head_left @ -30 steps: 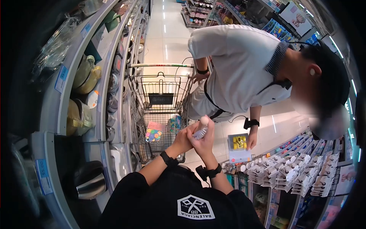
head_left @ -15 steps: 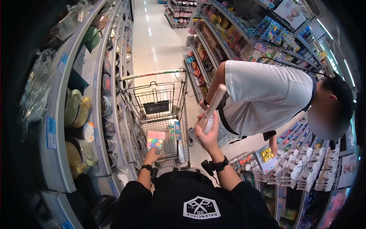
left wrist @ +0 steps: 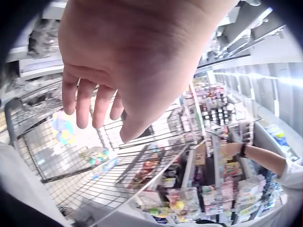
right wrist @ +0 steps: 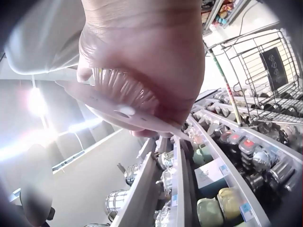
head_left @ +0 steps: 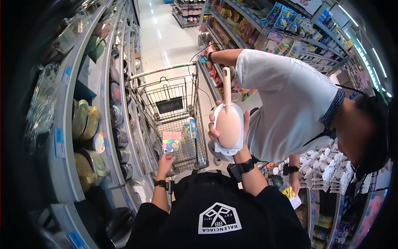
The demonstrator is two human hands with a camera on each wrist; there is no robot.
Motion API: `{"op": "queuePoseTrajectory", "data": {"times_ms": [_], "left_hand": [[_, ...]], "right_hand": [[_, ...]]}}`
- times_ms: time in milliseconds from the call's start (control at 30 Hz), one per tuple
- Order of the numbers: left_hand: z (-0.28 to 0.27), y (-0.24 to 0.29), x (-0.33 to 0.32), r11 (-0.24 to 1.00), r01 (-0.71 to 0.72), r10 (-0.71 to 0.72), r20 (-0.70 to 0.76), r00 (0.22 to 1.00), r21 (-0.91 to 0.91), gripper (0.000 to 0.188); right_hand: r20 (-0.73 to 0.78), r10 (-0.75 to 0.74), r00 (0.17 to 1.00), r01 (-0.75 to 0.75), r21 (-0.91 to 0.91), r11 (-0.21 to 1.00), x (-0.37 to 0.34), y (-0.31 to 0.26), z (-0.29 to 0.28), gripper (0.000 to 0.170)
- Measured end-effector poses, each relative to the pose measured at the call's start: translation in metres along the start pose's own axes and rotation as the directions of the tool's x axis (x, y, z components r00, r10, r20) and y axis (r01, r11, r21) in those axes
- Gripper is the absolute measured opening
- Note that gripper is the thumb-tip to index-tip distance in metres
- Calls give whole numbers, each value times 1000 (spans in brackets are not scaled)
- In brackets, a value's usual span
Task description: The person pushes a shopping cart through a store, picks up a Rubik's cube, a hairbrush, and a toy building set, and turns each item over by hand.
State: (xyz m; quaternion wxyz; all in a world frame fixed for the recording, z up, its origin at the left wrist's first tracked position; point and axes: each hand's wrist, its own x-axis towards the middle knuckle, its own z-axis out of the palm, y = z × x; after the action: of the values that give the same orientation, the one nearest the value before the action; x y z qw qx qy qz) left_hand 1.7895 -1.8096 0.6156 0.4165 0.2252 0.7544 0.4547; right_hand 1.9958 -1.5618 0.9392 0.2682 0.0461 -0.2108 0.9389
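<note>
Beige brush [head_left: 229, 126], one, oval-backed: the right hand [right wrist: 142, 52] is gripping it, fingers curling round one edge and the thumb lying along the other. White card [head_left: 229, 150], one: it is sitting behind the oval back, its lower end showing past it. Bristles [right wrist: 125, 87], pale: they are pointing towards the palm, while the handle is standing upward, away from the wearer, over the near side of the aisle.

Left hand [head_left: 166, 162], one: it is holding nothing; its fingers are hanging loosely bent above the near end of a wire cart [head_left: 201, 137].

Packet of coloured discs [head_left: 171, 144], one, pink-topped: it is lying in the cart, just beyond that hand. Blue-green packet [head_left: 191, 128], one: it is resting beside the first.

Standing to my view past the brush, a second person in a white shirt [head_left: 286, 91] is leaning forward, holding a yellow-and-white package [head_left: 289, 194] low down.

Outermost: shelves along the wearer's left are carrying green and yellow pots [head_left: 93, 122], with blue price labels [head_left: 59, 139] running along the edges; white packets [head_left: 331, 170] are hanging in rows opposite.
</note>
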Motion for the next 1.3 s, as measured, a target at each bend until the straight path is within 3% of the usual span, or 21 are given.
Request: {"op": "queuePoseTrajectory", "data": {"times_ms": [133,200,267,333,367,400,467,500,533,600,667,733,867,900,1000,1067,1100,1167,1233,1267,1300], "left_hand": [[25,141,-26,950,-311,312,54,948,-37,46],[46,210,-54,912,-388,405,137,904,-136,46],[69,263,-95,819,-303,450,217,867,-488,48],[93,286,-124,786,-316,487,217,846,-531,47],[102,290,-132,748,-325,529,225,818,-579,47],[109,289,-135,755,-316,520,231,823,-574,47],[119,288,-137,867,-436,478,153,865,-241,54],[123,282,-133,854,-327,434,206,877,-405,50],[122,276,-133,858,-323,427,204,881,-400,50],[112,271,-129,842,-75,338,414,845,-535,42],[101,259,-115,850,-22,321,484,814,-527,42],[94,247,-98,888,-33,341,610,715,-459,42],[83,228,-51,952,-16,236,702,672,-304,52],[76,220,-36,953,-3,228,705,672,-304,52],[36,168,9,986,-47,104,372,922,-159,63],[8,78,47,993,-50,47,24,999,106,66],[-5,28,62,968,-13,49,-140,989,250,67],[-24,-23,70,901,252,-126,-343,931,353,69],[-32,-97,80,871,419,-292,-415,862,257,67],[-34,-127,81,870,421,-298,-408,863,256,67],[-35,-150,83,834,551,-514,-329,792,24,65]], "right_hand": [[-46,-9,999,9,-8,1000,-20,8,6,73],[-222,-142,965,57,-352,934,-29,10,11,68],[-224,-188,956,105,-337,936,-41,14,6,58],[-373,-420,827,53,-692,720,-55,21,-7,58],[-380,-492,783,103,-700,707,-59,22,-7,63],[-391,-490,779,99,-695,713,-64,22,-7,63],[-345,-532,774,60,-795,603,-73,22,-7,63],[-302,-545,782,102,-800,591,-74,18,-9,56],[-357,-493,794,125,-697,706,-79,12,-10,39],[-456,-378,806,123,-496,859,-80,-4,-16,26],[-446,-376,813,105,-522,847,-81,-12,-30,25],[-436,-327,839,-12,-615,788,-75,-18,-32,32],[-435,-349,830,-43,-674,738,-51,-15,-68,29],[-479,-387,788,-46,-672,739,-42,-14,-80,30],[-563,-497,660,-59,-698,713,-8,-16,-105,25],[-620,-560,550,-58,-697,715,20,-19,-116,24],[-651,-528,545,-64,-660,748,32,-23,-121,21],[-681,-497,538,-79,-628,775,60,-32,-128,19],[-746,-452,490,-16,-526,850,87,-37,-134,16],[-749,-454,483,-22,-529,848,100,-39,-134,16],[-764,-458,455,-26,-525,851,114,-42,-132,17]]}}
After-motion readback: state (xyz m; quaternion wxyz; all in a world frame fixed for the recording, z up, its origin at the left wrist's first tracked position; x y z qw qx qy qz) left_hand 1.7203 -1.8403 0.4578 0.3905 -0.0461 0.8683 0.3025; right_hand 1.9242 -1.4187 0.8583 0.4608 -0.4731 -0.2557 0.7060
